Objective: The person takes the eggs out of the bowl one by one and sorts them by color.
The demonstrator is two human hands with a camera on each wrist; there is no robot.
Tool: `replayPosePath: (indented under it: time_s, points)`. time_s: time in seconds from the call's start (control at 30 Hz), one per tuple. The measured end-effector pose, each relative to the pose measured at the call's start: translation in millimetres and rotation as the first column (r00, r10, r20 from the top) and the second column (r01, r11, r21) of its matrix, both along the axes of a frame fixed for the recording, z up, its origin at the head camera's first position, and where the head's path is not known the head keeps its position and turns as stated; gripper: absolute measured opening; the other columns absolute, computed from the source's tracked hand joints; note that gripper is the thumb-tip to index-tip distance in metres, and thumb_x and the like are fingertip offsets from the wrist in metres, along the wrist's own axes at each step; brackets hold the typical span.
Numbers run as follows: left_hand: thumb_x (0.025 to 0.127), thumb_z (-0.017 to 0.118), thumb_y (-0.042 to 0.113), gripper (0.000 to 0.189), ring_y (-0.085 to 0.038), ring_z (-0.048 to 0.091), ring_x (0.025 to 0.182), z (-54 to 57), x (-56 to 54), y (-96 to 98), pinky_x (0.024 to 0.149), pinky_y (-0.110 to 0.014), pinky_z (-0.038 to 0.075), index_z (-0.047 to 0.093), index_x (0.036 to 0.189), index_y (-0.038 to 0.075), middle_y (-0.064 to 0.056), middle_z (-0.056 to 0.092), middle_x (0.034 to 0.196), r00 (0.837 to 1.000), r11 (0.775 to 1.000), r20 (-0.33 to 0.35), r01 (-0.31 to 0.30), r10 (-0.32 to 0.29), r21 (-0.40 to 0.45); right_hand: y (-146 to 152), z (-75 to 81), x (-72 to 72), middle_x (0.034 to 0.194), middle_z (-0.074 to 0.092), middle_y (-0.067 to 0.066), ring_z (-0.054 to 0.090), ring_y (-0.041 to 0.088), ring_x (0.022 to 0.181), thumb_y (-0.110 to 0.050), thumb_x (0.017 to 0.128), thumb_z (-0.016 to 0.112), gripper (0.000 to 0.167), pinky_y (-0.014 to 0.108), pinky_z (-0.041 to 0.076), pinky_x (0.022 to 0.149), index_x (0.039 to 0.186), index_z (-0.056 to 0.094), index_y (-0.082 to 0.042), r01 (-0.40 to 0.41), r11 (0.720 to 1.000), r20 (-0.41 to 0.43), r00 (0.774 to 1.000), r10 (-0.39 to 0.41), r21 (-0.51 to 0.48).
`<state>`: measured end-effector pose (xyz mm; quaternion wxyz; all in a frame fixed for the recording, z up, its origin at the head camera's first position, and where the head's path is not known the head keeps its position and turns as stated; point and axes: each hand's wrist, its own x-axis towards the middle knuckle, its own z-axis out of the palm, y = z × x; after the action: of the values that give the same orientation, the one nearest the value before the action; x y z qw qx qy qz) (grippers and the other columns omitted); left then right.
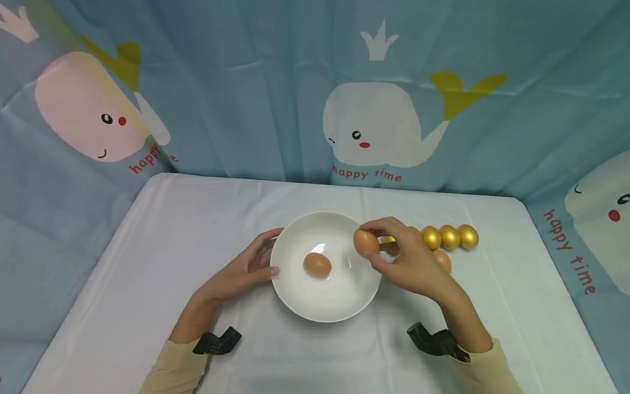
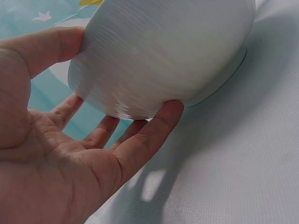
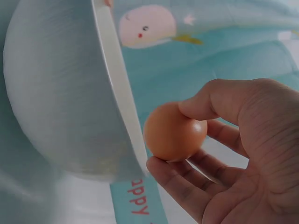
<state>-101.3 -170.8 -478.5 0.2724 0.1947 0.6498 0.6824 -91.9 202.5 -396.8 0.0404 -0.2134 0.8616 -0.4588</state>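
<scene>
A white bowl (image 1: 300, 301) stands on the table, with one brown egg (image 1: 317, 265) lying inside it. My left hand (image 1: 248, 268) holds the bowl at its left side; the left wrist view shows thumb and fingers spread around the outer wall (image 2: 159, 56). Over the bowl's right rim, my right hand (image 1: 408, 260) grips a second brown egg (image 1: 366, 242) between thumb and fingers. The right wrist view shows this egg (image 3: 174, 132) close beside the rim. Another brown egg (image 1: 443, 261) is partly hidden behind my right hand.
A row of shiny gold balls (image 1: 450, 237) lies to the right of the bowl, its left part covered by my right hand. White cloth (image 1: 206, 213) covers the table. A blue curtain with whale prints (image 1: 275, 109) hangs behind and at both sides.
</scene>
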Motion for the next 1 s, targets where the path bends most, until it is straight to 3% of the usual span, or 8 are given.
replayPosePath:
  time_s: [0.23,0.43,0.6,0.73,0.87,1.0]
  points:
    - [0.103,0.064,0.006,0.078,-0.007,0.048,0.149,1.4,1.5,-0.2,0.107,-0.024,0.053,0.022,0.167,0.021,-0.014,0.030,0.170,1.000,1.000,-0.004,-0.001,0.001,0.000,19,-5.0,9.7,0.132,0.067,0.003,0.065,0.009,0.116,-0.008,0.097,0.076,0.041,0.021,0.060,0.093,0.136,0.065,-0.015,0.072,0.997,-0.043,0.996,-0.073,-0.031]
    - [0.103,0.064,0.006,0.078,-0.007,0.048,0.149,2.1,1.0,0.5,0.107,-0.025,0.053,0.022,0.167,0.025,-0.012,0.029,0.170,1.000,1.000,-0.007,-0.004,0.004,-0.012,39,-7.0,17.9,0.135,0.065,0.003,0.061,0.003,0.120,-0.007,0.096,0.077,0.045,0.016,0.057,0.095,0.138,0.063,-0.012,0.152,0.987,-0.026,0.988,-0.153,-0.047]
    - [0.103,0.064,0.006,0.078,-0.011,0.048,0.150,1.8,0.8,0.1,0.107,-0.027,0.053,0.023,0.166,0.027,-0.010,0.031,0.170,1.000,1.000,-0.003,-0.009,0.009,-0.023,60,-2.9,25.6,0.135,0.062,-0.001,0.060,-0.001,0.120,-0.002,0.094,0.077,0.049,0.009,0.053,0.095,0.140,0.062,-0.010,0.246,0.968,-0.083,0.965,-0.249,-0.039]
    - [0.103,0.064,0.007,0.078,-0.012,0.047,0.151,2.5,0.7,-0.6,0.107,-0.026,0.053,0.023,0.166,0.027,-0.010,0.031,0.170,1.000,1.000,0.002,-0.010,0.010,-0.025,75,-1.6,31.3,0.135,0.061,-0.013,0.059,-0.006,0.121,-0.001,0.093,0.078,0.052,0.004,0.050,0.095,0.142,0.060,-0.008,0.301,0.954,-0.132,0.945,-0.300,-0.017]
    - [0.103,0.064,0.007,0.078,-0.012,0.047,0.150,1.1,-0.6,-0.3,0.108,-0.026,0.053,0.023,0.166,0.026,-0.011,0.030,0.170,1.000,1.000,-0.003,-0.006,0.006,-0.016,88,-5.0,34.1,0.133,0.058,-0.023,0.056,-0.012,0.119,-0.006,0.094,0.078,0.052,0.001,0.048,0.094,0.143,0.059,-0.008,0.351,0.936,-0.137,0.929,-0.344,0.031]
    - [0.103,0.064,0.006,0.077,-0.009,0.047,0.150,-0.8,0.0,-0.1,0.108,-0.025,0.052,0.023,0.166,0.025,-0.011,0.029,0.170,1.000,1.000,0.006,-0.006,0.006,-0.011,96,-8.7,33.9,0.132,0.058,-0.022,0.054,-0.014,0.116,-0.010,0.095,0.080,0.053,-0.001,0.046,0.092,0.144,0.059,-0.009,0.380,0.922,-0.136,0.920,-0.368,0.072]
